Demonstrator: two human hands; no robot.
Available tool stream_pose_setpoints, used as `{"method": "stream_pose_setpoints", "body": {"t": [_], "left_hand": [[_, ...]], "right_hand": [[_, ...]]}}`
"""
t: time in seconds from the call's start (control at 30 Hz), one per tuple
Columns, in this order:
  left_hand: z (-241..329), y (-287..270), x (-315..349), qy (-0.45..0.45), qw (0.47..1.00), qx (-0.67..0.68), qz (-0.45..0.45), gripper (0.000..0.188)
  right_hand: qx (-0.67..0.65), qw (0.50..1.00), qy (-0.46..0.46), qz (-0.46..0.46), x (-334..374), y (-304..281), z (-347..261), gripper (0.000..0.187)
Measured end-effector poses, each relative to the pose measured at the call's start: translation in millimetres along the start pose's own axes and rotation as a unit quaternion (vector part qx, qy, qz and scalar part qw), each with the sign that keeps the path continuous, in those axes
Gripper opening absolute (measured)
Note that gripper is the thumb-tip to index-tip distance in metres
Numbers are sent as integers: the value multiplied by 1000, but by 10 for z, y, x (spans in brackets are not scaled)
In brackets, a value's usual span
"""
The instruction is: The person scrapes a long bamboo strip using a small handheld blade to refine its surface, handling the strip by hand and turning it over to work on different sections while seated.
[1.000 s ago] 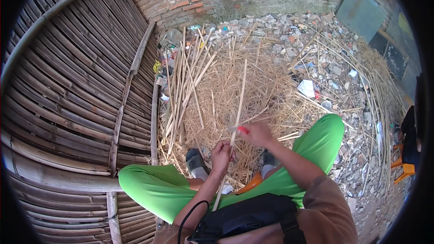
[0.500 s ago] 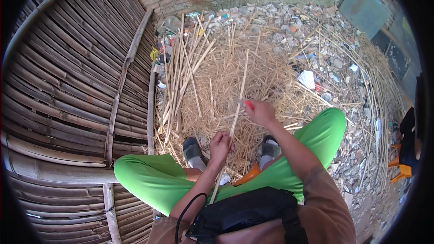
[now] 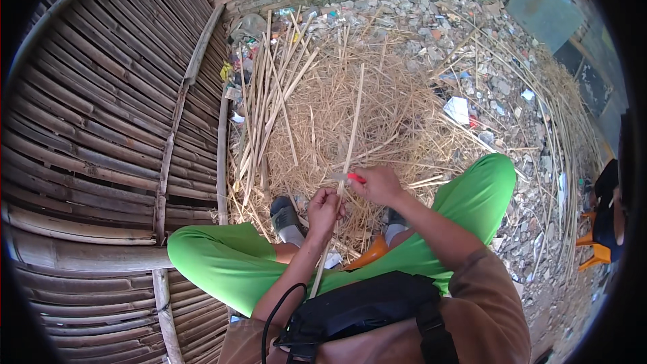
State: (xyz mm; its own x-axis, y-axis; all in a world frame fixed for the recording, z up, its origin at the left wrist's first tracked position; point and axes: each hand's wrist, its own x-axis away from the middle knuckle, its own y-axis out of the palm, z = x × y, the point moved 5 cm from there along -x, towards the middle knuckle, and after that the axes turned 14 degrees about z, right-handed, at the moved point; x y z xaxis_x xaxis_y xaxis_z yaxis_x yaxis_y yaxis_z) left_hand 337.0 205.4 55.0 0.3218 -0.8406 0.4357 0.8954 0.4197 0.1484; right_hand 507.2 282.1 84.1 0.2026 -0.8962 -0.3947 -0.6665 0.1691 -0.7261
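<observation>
A long, pale bamboo strip (image 3: 355,118) runs from my lap up and away over the shavings. My left hand (image 3: 326,210) is closed around its lower part, between my knees. Just above and to the right, my right hand (image 3: 377,185) grips a knife (image 3: 354,177) with a red handle. The knife's short blade points left and lies across the strip, close to my left fingers. Whether the edge is cutting into the strip cannot be made out.
Thin bamboo shavings (image 3: 377,94) cover the ground ahead. More cut strips (image 3: 259,121) lie in a bundle at the left, beside a bamboo slat wall (image 3: 101,108). Rubble (image 3: 499,87) spreads to the right. An orange stool (image 3: 593,249) stands at far right near another person.
My right hand with the knife has come down the strip toward me, nearer to my left hand. My left hand has shifted slightly up, and the strip has turned a little to the left.
</observation>
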Motion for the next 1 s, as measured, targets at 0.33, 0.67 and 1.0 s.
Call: {"method": "stream_pose_setpoints", "body": {"t": [0.33,0.67,1.0], "left_hand": [[-20,-23,-34,20,1000,-12,0,5],[72,-43,-38,-14,1000,21,-6,6],[101,4,-25,-7,999,-12,-44,10]], "right_hand": [[-17,997,-6,-69,141,104,-33,35],[1,997,73,-24,-3,33,120,41],[-60,998,-12,-7,124,63,-90,36]]}}
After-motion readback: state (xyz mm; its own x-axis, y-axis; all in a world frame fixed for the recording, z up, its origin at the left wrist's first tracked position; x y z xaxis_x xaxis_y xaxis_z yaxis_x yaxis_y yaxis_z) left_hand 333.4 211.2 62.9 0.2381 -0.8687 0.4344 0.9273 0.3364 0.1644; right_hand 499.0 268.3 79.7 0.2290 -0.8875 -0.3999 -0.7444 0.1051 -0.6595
